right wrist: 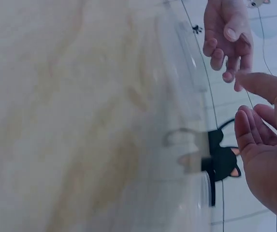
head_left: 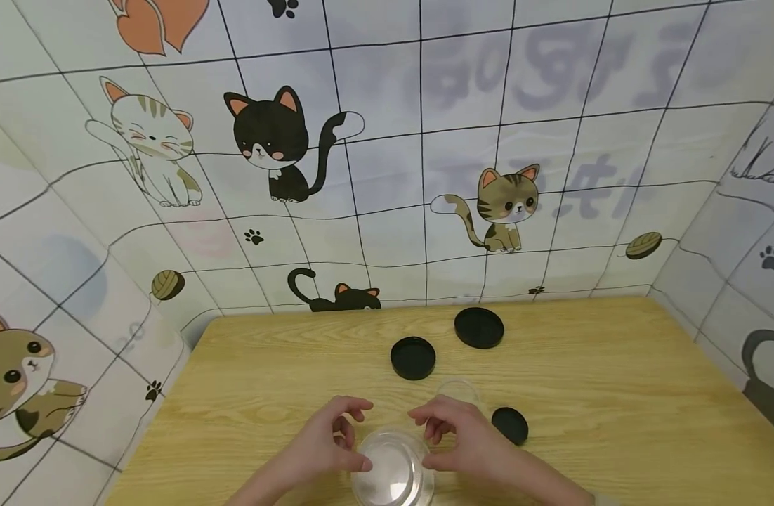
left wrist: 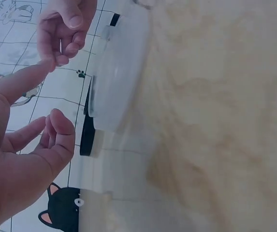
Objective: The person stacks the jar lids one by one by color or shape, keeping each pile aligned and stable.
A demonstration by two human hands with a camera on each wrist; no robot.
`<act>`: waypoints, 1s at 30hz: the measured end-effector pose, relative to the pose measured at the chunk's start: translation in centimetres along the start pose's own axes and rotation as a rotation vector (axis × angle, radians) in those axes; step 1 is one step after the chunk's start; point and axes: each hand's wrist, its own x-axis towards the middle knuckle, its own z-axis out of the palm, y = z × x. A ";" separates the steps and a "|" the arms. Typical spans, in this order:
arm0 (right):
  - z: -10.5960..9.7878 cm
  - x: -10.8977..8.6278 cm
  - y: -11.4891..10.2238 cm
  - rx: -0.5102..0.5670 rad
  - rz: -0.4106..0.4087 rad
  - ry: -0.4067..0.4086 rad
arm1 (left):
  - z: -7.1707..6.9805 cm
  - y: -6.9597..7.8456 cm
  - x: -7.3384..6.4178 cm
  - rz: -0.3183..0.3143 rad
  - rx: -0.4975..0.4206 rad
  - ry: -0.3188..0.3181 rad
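Clear, round plastic containers (head_left: 387, 474), apparently one inside another, stand at the table's near edge in the head view. On their left my left hand (head_left: 332, 443) hovers with thumb and fingers apart, its thumb tip overlapping the rim. Across from it my right hand (head_left: 461, 437) is held the same way, fingers loosely bent around nothing. Both wrist views show the two hands facing each other above the table, with a pale see-through container (left wrist: 119, 72) beside them in the left wrist view.
Behind the hands lie a round black lid (head_left: 414, 358) and a larger black lid (head_left: 479, 327). A small black lid (head_left: 510, 426) is right of my right hand. Another clear round piece (head_left: 459, 391) shows behind that hand. A cat-print cloth (head_left: 387, 176) backs the wooden table (head_left: 267, 372).
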 end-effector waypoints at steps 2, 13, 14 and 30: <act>-1.0 -0.1 0.0 -0.003 -0.010 0.025 | 0.0 0.4 0.8 0.014 -0.012 -0.013; -6.4 -0.8 1.4 -0.068 0.063 0.179 | 1.8 1.7 6.3 0.058 -0.032 -0.116; -6.7 -0.9 1.7 -0.083 0.071 0.194 | 2.0 1.6 6.8 0.058 -0.027 -0.126; -8.4 -1.8 4.8 -0.242 0.262 0.136 | 4.5 0.5 10.9 0.000 0.017 -0.163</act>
